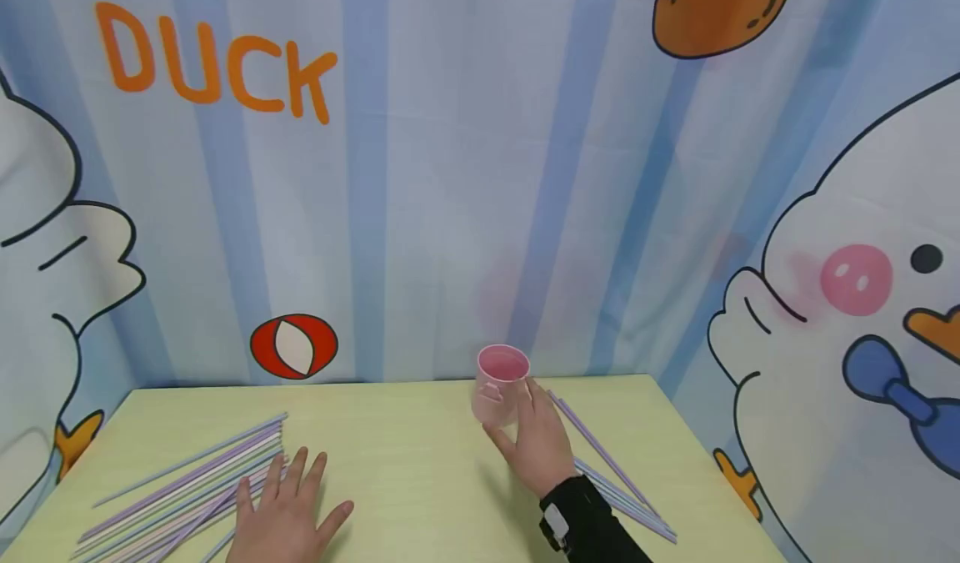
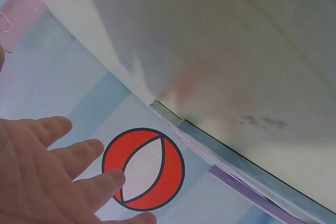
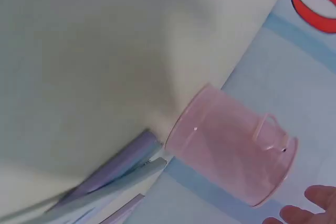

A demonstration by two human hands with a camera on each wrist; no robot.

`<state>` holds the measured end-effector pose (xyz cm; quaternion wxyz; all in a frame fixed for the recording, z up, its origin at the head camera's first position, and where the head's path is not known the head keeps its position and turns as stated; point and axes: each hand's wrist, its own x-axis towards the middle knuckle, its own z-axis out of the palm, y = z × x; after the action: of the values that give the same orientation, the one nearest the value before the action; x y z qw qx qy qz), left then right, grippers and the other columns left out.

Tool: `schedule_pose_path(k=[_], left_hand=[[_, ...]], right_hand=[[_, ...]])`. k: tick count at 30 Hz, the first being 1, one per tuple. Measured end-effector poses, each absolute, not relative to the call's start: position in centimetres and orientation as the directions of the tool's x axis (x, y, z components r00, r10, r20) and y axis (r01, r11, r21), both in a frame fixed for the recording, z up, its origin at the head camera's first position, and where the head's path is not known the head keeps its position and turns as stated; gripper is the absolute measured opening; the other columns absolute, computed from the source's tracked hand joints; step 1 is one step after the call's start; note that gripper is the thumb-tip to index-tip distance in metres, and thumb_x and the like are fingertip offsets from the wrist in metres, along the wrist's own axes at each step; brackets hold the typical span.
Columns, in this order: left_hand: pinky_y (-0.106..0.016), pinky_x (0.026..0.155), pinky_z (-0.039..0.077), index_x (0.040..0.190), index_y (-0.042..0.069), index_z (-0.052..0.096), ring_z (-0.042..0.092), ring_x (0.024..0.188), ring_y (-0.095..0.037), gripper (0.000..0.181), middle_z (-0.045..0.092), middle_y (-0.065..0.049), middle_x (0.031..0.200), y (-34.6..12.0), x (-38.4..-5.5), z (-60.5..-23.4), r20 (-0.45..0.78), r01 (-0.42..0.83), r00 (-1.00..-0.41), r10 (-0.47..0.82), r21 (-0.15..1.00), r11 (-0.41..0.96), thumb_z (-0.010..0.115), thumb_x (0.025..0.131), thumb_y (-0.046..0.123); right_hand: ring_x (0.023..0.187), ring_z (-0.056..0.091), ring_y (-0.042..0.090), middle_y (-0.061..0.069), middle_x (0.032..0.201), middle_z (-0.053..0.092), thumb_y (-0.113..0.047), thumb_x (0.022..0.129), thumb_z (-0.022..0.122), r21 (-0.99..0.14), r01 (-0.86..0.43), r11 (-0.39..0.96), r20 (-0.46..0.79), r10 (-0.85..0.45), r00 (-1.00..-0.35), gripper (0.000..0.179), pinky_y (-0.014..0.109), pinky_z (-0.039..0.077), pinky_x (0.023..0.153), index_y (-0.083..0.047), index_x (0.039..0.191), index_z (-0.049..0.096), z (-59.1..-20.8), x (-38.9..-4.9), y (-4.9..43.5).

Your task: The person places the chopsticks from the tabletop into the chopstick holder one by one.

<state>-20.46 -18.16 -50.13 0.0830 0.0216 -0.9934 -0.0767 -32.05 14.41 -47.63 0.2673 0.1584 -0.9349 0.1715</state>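
Observation:
A pink cup with a small handle stands upright at the table's back edge. My right hand is beside its right side, thumb and fingers spread. In the right wrist view, fingertips show apart from the pink cup. On the left lies a loose bundle of long, thin, straw-like pastel sticks. Over its right end my left hand has its fingers spread and holds nothing. Whether it touches the sticks cannot be told. A smaller group of similar sticks lies to the right, partly hidden by my right hand and wrist.
The pale yellow table ends at a blue-and-white striped curtain printed with ducks, a red-and-white ball and orange letters. The curtain also closes in both sides. A black sleeve with a wrist device covers my right wrist.

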Motion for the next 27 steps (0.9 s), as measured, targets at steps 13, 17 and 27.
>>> schedule_pose_path(k=[13,17,27], left_hand=[[-0.068,0.093,-0.005,0.134,0.007,0.040,0.017,0.126,-0.047,0.091,0.033,-0.022,0.138,-18.8,-19.9,-50.1,0.141,-0.051,-0.987,-0.076,0.173,0.984,0.036,0.076,0.077],[-0.068,0.094,-0.001,0.132,0.007,0.042,0.019,0.126,-0.046,0.087,0.034,-0.021,0.137,-19.0,-19.2,-50.5,0.173,-0.048,-0.982,-0.081,0.186,0.981,0.040,0.077,0.074],[-0.068,0.094,0.004,0.132,0.006,0.043,0.023,0.126,-0.044,0.081,0.035,-0.019,0.138,-20.8,-18.5,-50.1,0.250,-0.032,-0.966,-0.073,0.167,0.986,0.043,0.080,0.068]], right_hand=[[0.107,0.050,0.032,0.020,0.115,0.051,-0.052,0.080,0.059,-0.425,-0.328,0.844,0.392,-0.155,-0.907,0.076,0.041,0.042,0.086,0.006,0.126,0.040,-44.2,-38.6,13.3],[0.097,0.055,0.028,0.013,0.102,0.057,-0.047,0.078,0.063,-0.418,-0.322,0.850,0.379,-0.159,-0.912,0.066,0.039,0.044,0.082,0.003,0.120,0.047,-44.8,-38.8,13.0],[0.114,0.046,0.028,0.016,0.128,0.046,-0.048,0.075,0.067,-0.461,-0.364,0.809,0.292,-0.249,-0.923,0.086,0.038,0.039,0.091,0.001,0.137,0.032,-43.9,-36.3,10.8]])
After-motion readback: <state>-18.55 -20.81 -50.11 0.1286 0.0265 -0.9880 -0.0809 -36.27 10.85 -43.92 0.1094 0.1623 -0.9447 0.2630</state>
